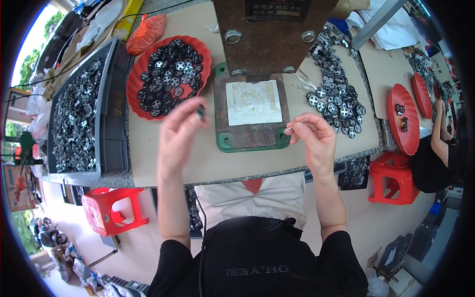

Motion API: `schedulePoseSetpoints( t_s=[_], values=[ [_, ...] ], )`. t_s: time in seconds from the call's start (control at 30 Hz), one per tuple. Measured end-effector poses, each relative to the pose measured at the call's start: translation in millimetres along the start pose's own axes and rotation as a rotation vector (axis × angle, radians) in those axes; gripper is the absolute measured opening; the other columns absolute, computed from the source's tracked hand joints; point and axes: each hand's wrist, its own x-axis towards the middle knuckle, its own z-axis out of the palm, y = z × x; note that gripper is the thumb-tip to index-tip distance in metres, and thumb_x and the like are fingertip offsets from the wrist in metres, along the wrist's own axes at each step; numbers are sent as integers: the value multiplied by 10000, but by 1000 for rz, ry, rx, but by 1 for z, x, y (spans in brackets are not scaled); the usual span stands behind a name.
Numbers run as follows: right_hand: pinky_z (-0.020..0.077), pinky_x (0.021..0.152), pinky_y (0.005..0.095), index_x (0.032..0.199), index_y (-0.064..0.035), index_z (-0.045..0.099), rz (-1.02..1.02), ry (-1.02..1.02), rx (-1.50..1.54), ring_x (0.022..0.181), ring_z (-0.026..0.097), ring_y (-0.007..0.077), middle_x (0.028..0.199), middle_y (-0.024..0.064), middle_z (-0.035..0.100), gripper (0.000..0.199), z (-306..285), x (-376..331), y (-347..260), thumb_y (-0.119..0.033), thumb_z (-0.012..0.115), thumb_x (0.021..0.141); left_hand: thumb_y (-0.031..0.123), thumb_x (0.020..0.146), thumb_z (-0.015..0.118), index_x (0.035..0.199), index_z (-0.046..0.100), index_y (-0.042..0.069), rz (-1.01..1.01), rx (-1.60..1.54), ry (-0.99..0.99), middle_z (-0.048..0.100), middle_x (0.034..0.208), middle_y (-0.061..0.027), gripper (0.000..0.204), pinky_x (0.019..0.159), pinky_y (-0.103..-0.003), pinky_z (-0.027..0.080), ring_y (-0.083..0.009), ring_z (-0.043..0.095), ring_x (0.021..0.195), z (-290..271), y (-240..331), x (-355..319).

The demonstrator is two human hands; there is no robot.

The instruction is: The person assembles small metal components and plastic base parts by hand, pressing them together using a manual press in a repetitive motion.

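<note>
My left hand, slightly blurred, is closed around a small black wheel-like part, just below the red scalloped tray. That tray is heaped with black round parts bearing silver crosses. My right hand pinches a thin metal pin at the right edge of the press base. Between the hands, a white plate lies on the green-edged base, beneath the brown press body.
More black round parts lie right of the press, with loose thin pins beside them. A grey bin of small metal pieces stands left. Red stools are below the table. At far right, another person's arm is near red trays.
</note>
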Motion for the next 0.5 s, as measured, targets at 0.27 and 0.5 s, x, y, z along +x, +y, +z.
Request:
schedulePoseSetpoints(
  t_s=[0.27,0.5],
  values=[
    [479,684,220,974,34,595,-53,-49,29,844,642,158,916,144,673,122,34,-35,5,16,615,855,117,943,514,1311,435,-10,-333,-671,-210,555,1206,-134,397,910,-317,478,-185,594,1010,60,-43,-63],
    [426,631,219,908,2,635,-199,-70,-157,720,567,101,884,88,685,82,35,-39,13,21,637,828,132,945,518,1306,440,-7,-352,-750,-281,584,1140,-92,394,909,-322,483,-184,597,1008,69,-49,-69]
  ],
)
